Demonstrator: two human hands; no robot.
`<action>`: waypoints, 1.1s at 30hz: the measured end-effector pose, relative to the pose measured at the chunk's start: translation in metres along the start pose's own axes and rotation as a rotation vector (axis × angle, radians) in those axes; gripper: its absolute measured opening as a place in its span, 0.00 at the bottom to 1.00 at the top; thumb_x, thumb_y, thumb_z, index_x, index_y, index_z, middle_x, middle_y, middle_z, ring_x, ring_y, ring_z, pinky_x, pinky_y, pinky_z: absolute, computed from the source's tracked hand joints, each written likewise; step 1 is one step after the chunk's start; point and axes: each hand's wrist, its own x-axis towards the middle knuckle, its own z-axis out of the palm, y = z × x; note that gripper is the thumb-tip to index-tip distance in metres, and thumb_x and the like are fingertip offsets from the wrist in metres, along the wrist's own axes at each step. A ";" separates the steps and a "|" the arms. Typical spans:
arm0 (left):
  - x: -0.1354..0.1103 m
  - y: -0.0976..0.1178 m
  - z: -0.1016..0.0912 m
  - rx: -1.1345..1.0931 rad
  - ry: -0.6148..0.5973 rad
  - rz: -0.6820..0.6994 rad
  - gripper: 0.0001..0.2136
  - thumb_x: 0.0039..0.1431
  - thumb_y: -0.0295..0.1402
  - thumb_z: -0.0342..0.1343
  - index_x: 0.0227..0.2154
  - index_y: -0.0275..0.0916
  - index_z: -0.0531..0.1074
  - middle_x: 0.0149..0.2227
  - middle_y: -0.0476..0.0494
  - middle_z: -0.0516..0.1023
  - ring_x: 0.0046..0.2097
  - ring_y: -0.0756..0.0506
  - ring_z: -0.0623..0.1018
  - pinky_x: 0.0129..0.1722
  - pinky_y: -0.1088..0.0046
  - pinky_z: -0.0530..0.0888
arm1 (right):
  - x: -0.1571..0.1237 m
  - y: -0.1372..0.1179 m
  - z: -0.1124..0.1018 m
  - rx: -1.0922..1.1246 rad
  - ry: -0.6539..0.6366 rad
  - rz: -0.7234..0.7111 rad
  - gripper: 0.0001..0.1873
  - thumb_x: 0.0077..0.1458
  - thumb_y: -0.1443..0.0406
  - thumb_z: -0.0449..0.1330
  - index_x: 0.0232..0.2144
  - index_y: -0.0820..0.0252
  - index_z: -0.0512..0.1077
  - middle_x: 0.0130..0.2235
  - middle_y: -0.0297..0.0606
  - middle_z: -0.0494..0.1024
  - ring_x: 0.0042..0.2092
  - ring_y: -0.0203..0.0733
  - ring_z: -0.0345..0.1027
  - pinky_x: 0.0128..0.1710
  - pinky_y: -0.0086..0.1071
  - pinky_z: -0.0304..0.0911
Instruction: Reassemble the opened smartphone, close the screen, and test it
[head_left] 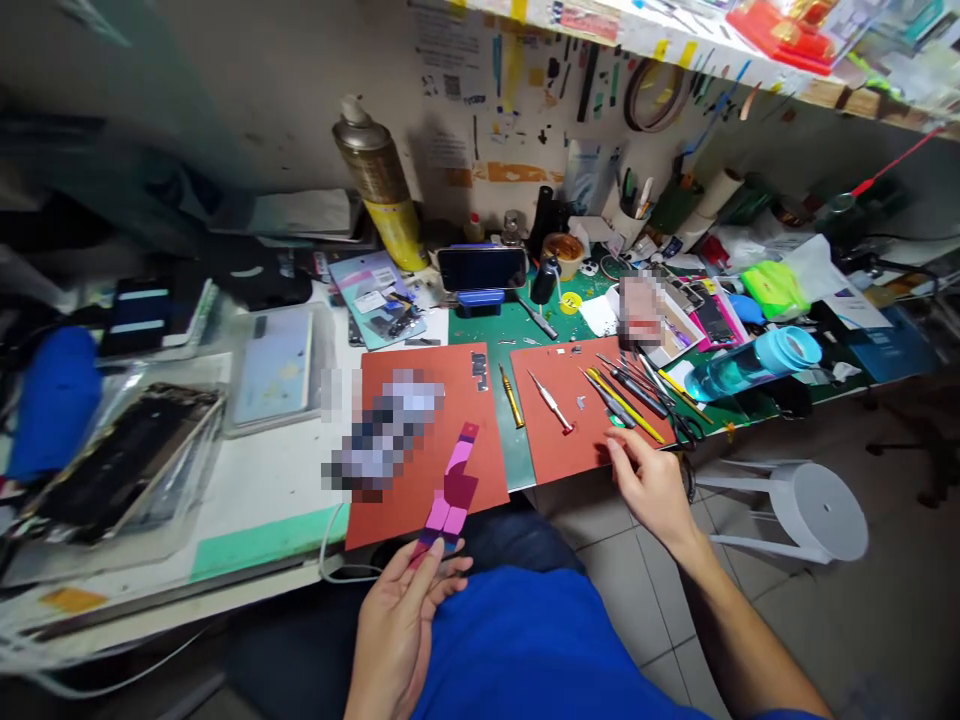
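Note:
In my left hand (409, 595) is a folded, shiny pink-purple film strip (448, 505), pinched at its lower end between thumb and fingers. The strip rises over the front edge of the left red-brown mat (480, 465). My right hand (651, 490) is at the front edge of the right red-brown mat (551, 440), fingers loosely bent and apart, with nothing visible in them. Just beyond its fingertips lie yellow tweezers (626, 405) among other slim tools. A red-tipped screwdriver (551, 402) and a gold screwdriver (512, 395) lie further left. A blurred-out object (390, 425) rests on the left mat.
A phone (482, 270) leans on a blue stand at the back, beside a yellow spray can (390, 200). Scissors (686, 425) and a blue water bottle (754, 362) are on the right. Opened phone parts (127, 465) lie left. A grey stool (825, 510) stands off the bench.

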 end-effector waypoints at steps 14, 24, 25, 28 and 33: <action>-0.006 -0.013 -0.017 -0.076 -0.021 0.035 0.25 0.54 0.52 0.71 0.40 0.33 0.78 0.41 0.34 0.85 0.36 0.38 0.87 0.29 0.68 0.79 | -0.067 -0.056 0.100 0.486 -0.525 0.107 0.15 0.66 0.55 0.58 0.42 0.57 0.81 0.26 0.35 0.78 0.25 0.40 0.67 0.27 0.32 0.58; 0.000 -0.018 -0.038 -0.047 0.057 0.108 0.23 0.55 0.49 0.70 0.43 0.34 0.77 0.31 0.43 0.82 0.32 0.45 0.83 0.30 0.72 0.77 | -0.070 -0.087 0.142 0.904 -0.647 0.535 0.32 0.55 0.39 0.67 0.38 0.64 0.82 0.16 0.25 0.63 0.18 0.29 0.45 0.19 0.29 0.41; 0.000 -0.019 -0.039 -0.047 0.055 0.108 0.21 0.56 0.49 0.70 0.40 0.35 0.77 0.30 0.44 0.81 0.31 0.46 0.82 0.29 0.72 0.76 | -0.069 -0.089 0.142 0.916 -0.638 0.545 0.32 0.54 0.39 0.68 0.37 0.64 0.82 0.16 0.25 0.62 0.19 0.29 0.44 0.19 0.29 0.40; -0.001 -0.018 -0.039 -0.056 0.035 0.107 0.20 0.60 0.51 0.67 0.30 0.37 0.73 0.25 0.48 0.76 0.28 0.48 0.79 0.29 0.73 0.75 | -0.067 -0.092 0.139 0.938 -0.621 0.564 0.31 0.52 0.40 0.70 0.36 0.64 0.82 0.15 0.24 0.60 0.19 0.29 0.43 0.20 0.29 0.39; -0.002 -0.015 -0.035 -0.059 -0.005 0.127 0.18 0.59 0.49 0.68 0.37 0.37 0.76 0.29 0.48 0.78 0.31 0.47 0.81 0.32 0.72 0.76 | -0.069 -0.088 0.137 0.950 -0.617 0.555 0.30 0.54 0.41 0.69 0.37 0.63 0.82 0.16 0.25 0.62 0.20 0.30 0.44 0.20 0.29 0.40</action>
